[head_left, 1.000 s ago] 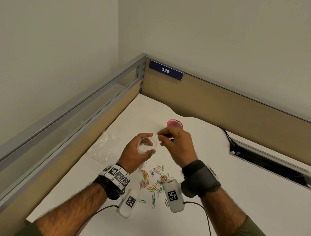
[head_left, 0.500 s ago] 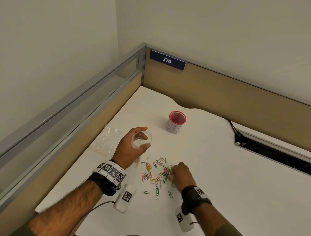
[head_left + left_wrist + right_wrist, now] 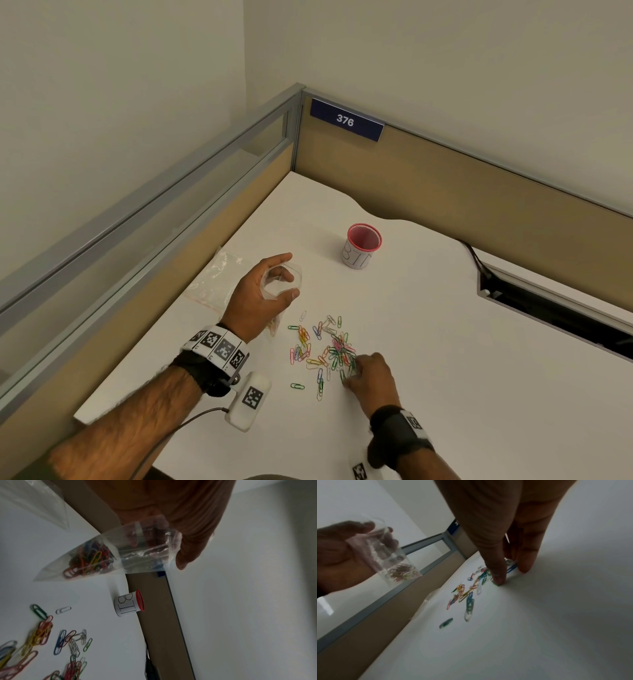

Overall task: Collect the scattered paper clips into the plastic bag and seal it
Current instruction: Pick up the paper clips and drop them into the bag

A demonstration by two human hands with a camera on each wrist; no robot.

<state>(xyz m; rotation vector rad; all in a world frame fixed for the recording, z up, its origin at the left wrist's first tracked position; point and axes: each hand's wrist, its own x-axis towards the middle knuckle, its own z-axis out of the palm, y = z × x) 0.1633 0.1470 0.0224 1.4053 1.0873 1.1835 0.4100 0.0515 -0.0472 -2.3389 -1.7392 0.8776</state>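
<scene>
My left hand (image 3: 263, 294) grips a small clear plastic bag (image 3: 281, 281) above the white desk, its mouth held open between thumb and fingers. Several coloured paper clips (image 3: 91, 558) lie in the bag's bottom corner. A scatter of coloured paper clips (image 3: 318, 349) lies on the desk (image 3: 445, 342) below and to the right of that hand. My right hand (image 3: 368, 371) is down at the right edge of the pile, fingertips (image 3: 499, 580) on the desk, closing around a few clips (image 3: 511, 566). The bag also shows in the right wrist view (image 3: 392, 561).
A red-rimmed cup labelled BIN (image 3: 361, 246) stands behind the pile. Another clear bag (image 3: 215, 277) lies flat on the desk left of my left hand. Beige partition walls (image 3: 445, 185) bound the desk at the back and left; a dark cable slot (image 3: 555, 308) sits at right.
My right hand has come down from the bag's mouth to the pile of clips and now gathers some. The left hand keeps the bag open, nearly still.
</scene>
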